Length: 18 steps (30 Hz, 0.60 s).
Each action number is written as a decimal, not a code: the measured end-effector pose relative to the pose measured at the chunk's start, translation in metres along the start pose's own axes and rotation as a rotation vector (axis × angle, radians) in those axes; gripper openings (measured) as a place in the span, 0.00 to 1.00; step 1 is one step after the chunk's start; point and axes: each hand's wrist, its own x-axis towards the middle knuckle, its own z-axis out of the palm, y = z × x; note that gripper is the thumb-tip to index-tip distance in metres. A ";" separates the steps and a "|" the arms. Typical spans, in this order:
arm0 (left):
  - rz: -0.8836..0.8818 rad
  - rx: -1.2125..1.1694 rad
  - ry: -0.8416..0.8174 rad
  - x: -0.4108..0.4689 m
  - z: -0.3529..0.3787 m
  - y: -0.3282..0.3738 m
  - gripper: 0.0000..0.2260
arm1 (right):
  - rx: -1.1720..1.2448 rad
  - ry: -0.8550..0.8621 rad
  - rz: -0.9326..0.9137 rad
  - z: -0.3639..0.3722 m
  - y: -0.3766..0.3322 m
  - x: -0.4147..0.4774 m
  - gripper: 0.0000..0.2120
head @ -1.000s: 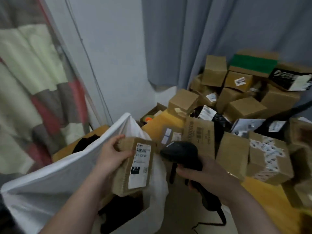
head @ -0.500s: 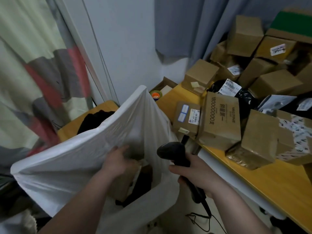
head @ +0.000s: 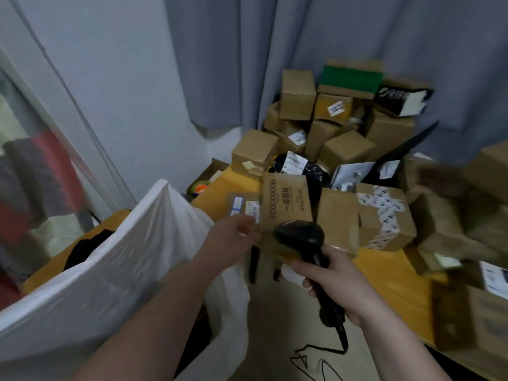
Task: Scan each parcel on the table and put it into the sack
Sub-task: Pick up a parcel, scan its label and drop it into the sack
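1. The left hand point(head: 233, 235) reaches out at the near edge of the yellow worktop point(head: 384, 259). Its fingers are loosely bent and grip nothing. Motion blur hides whether the fingertips touch a parcel.
2. Just past that hand's fingertips stands a printed box point(head: 286, 204) with a row of digits running down its face.
3. A flat parcel point(head: 243, 206) bearing a blue label and a white one sits just beyond the left hand's knuckles, beside the printed box's left side.
4. The right hand point(head: 332, 281) is wrapped round the handle of a black scanner point(head: 299, 235). The scanner's head rises above the thumb, in front of the printed box's lower edge.
5. A thin cable point(head: 319, 350) trails from the handle's end, below the right hand.
6. The white sack point(head: 110, 265) stands to the left of the left hand, and its near fold passes under that forearm.
7. A pile of parcels point(head: 346, 149), mostly brown cartons and a few black bags, is heaped beyond and to the right of both hands, against a grey curtain point(head: 302, 37).
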 end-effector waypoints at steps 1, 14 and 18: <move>0.025 -0.004 -0.033 0.004 0.010 0.014 0.17 | 0.018 0.030 -0.009 -0.014 0.001 -0.003 0.09; -0.056 0.242 -0.159 0.041 0.154 0.114 0.36 | 0.196 0.302 0.014 -0.155 0.027 -0.028 0.10; -0.132 0.402 -0.077 0.047 0.183 0.122 0.37 | 0.199 0.300 0.041 -0.183 0.037 -0.030 0.11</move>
